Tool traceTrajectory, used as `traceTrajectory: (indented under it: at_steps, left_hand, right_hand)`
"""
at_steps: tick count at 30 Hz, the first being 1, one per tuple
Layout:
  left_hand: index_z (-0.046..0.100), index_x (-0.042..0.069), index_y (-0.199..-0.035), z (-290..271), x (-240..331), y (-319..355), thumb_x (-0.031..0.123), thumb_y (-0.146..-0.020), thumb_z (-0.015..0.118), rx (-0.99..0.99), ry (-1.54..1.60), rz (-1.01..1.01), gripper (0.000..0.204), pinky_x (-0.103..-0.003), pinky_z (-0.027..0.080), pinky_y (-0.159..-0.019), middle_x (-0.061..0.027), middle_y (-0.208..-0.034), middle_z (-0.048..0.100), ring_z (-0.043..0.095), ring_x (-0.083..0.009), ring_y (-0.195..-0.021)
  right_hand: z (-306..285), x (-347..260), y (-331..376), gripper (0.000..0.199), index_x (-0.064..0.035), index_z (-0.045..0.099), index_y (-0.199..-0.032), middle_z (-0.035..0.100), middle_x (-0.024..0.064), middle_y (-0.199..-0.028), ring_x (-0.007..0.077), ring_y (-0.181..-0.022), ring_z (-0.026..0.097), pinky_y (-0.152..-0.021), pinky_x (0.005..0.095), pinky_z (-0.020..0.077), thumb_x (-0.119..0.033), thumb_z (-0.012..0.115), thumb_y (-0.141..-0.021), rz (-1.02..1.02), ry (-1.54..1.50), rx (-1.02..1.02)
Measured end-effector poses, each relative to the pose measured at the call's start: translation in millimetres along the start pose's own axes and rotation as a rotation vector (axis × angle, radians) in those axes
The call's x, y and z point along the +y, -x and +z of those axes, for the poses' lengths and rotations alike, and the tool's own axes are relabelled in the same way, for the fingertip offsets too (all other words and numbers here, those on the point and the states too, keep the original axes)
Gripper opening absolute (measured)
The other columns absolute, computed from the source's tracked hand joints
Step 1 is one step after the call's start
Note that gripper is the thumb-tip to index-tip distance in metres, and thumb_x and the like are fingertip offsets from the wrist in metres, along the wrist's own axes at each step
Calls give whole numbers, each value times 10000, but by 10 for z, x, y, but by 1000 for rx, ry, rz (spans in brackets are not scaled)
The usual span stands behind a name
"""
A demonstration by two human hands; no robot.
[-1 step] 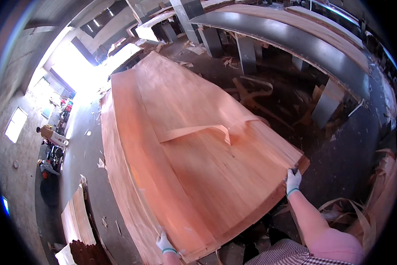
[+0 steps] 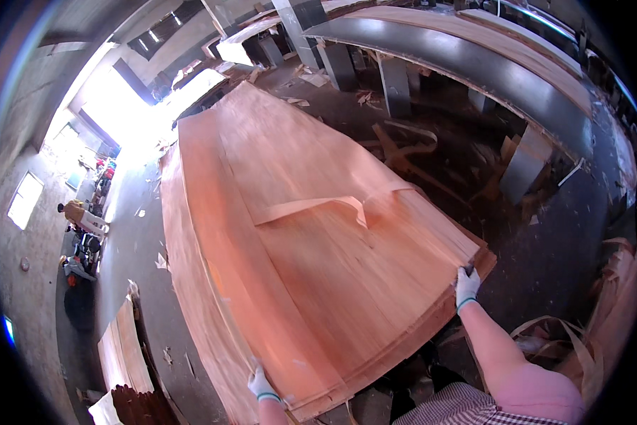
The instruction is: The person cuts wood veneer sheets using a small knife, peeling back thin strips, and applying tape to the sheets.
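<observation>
A large reddish-brown wood veneer sheet (image 2: 318, 269) lies over a stack of similar sheets, whose layered edges (image 2: 403, 347) show along the near side. My right hand (image 2: 467, 285), in a white glove with a green cuff, is closed on the sheet's near right corner. At the near left, my gloved left hand (image 2: 262, 384) grips the sheet's left edge, its fingertips partly hidden. A narrow loose veneer strip (image 2: 311, 207) lies curled across the middle of the sheet. Farther left, a paler sheet edge (image 2: 184, 269) sticks out from under the top one.
A long dark-topped bench (image 2: 460, 60) on block legs stands at the far right. Veneer scraps (image 2: 410, 145) litter the floor beneath it, and more are heaped (image 2: 609, 319) at the right. At the left are a smaller veneer stack (image 2: 127, 347) and a distant person (image 2: 81, 214).
Both hands have shifted slightly away from me and to the left, and the top sheet has slid with them. More of the stack's near right edge now shows.
</observation>
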State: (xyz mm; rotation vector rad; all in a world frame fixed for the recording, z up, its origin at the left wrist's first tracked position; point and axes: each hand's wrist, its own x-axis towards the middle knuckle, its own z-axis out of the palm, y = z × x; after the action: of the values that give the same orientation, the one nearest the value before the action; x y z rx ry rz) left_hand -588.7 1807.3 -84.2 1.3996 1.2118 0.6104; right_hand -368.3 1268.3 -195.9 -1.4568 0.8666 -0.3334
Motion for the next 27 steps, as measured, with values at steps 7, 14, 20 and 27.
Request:
traceTrajectory:
  at_steps: [7, 14, 20, 27]
  left_hand:
    - [643, -10, -962, -216, -353, -510, 114, -870, 630, -34, 13, -54, 154, -271, 507, -654, -57, -856, 651, 600, -148, -728]
    - [613, -23, -1068, -878, -490, -807, 140, -875, 631, -58, -163, -142, 253, -272, 503, -707, -74, -969, 647, 610, -156, -806]
    - [612, -27, -1055, -913, -488, -916, 140, -853, 643, -168, -338, -37, 264, -274, 491, -700, -67, -939, 643, 599, -148, -776]
    - [595, -61, -1047, -1152, -633, -1066, 32, -825, 573, -63, -400, 45, 242, -277, 491, -679, -81, -891, 635, 586, -149, -764]
  right_hand:
    - [121, 113, 166, 136, -4, 574, -978, 565, 36, -664, 123, -429, 534, -410, 257, 455, -86, 599, -873, 4, -7, 15]
    - [-50, 323, 183, 153, -55, 533, -959, 548, 34, -647, 133, -407, 525, -341, 269, 383, -136, 601, -848, 159, 85, -43]
    - [-119, 125, -168, 189, -126, 522, -871, 530, 0, -618, 104, -393, 436, -343, 240, 307, -242, 664, -825, 559, -458, -63]
    - [-2, -347, 3, 194, -26, 571, -989, 585, 64, -717, 173, -558, 534, -530, 302, 443, -155, 636, -859, -316, 217, -74]
